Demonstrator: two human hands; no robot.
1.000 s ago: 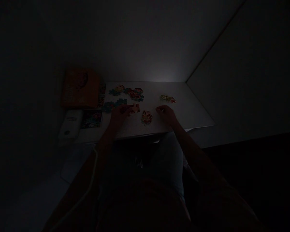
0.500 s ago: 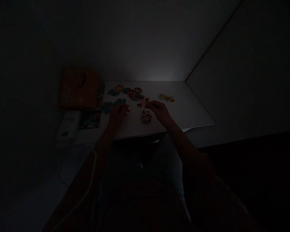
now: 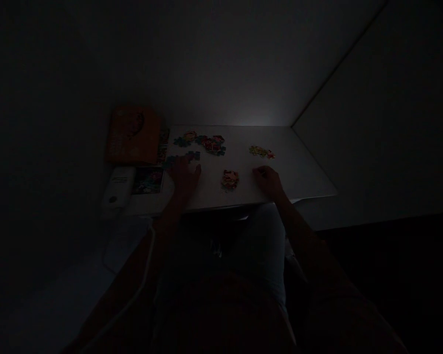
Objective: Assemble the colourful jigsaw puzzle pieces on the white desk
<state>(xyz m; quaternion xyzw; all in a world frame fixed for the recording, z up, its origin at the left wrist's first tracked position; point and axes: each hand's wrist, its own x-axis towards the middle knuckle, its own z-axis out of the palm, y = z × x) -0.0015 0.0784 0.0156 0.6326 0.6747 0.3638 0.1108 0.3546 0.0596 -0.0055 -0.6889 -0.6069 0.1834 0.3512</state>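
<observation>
The picture is very dark. My left hand (image 3: 184, 178) is open, thumb held apart, its fingertips over a group of joined teal puzzle pieces (image 3: 194, 156) that they partly cover. Right of it lies a small pile of puzzle pieces (image 3: 230, 180), pinkish on top. My right hand (image 3: 269, 181) rests on the table to the right of this pile, fingers curled in, with nothing visible in them. Farther back are a cluster of red and green joined pieces (image 3: 212, 145), a teal and yellow cluster (image 3: 184, 139) and a yellow-green cluster (image 3: 261, 151).
An orange box (image 3: 133, 135) stands at the left of the white table (image 3: 295, 172). In front of it lie a white device (image 3: 118, 187) and a dark printed picture card (image 3: 148, 180). A wall (image 3: 229, 73) rises behind the table. A pale cable (image 3: 147, 260) runs along my left forearm.
The pinkish puzzle piece has left my right hand and a similar one tops the pile. That hand moved right and nearer. My left hand reached onto the teal pieces. The view shifted slightly.
</observation>
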